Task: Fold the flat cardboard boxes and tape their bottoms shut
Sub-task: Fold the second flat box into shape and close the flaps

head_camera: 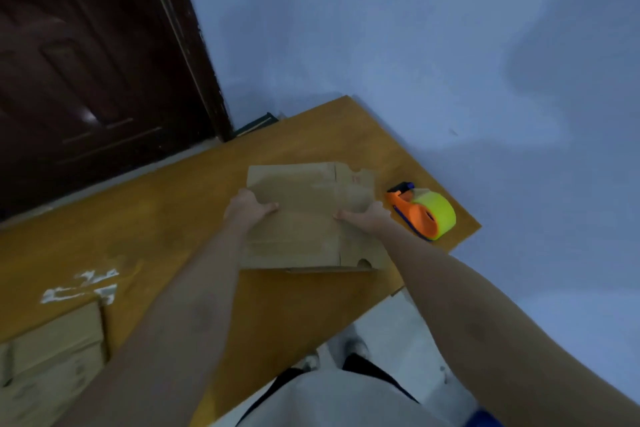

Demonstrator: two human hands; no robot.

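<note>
A flat brown cardboard box [304,191] lies in the middle of the wooden table [156,211], on top of other flat cardboard. My left hand [247,206] grips its left edge with the thumb on top. My right hand [365,215] grips its right edge, thumb also on top. An orange tape dispenser [422,210] with a yellow-green roll sits on the table just right of my right hand, apart from it.
A stack of cardboard boxes [52,357] sits at the table's near left, beside white scuff marks [83,286]. A dark door [86,62] stands behind the table on the left and a pale blue wall [415,28] on the right. My feet [346,354] show below the table's near edge.
</note>
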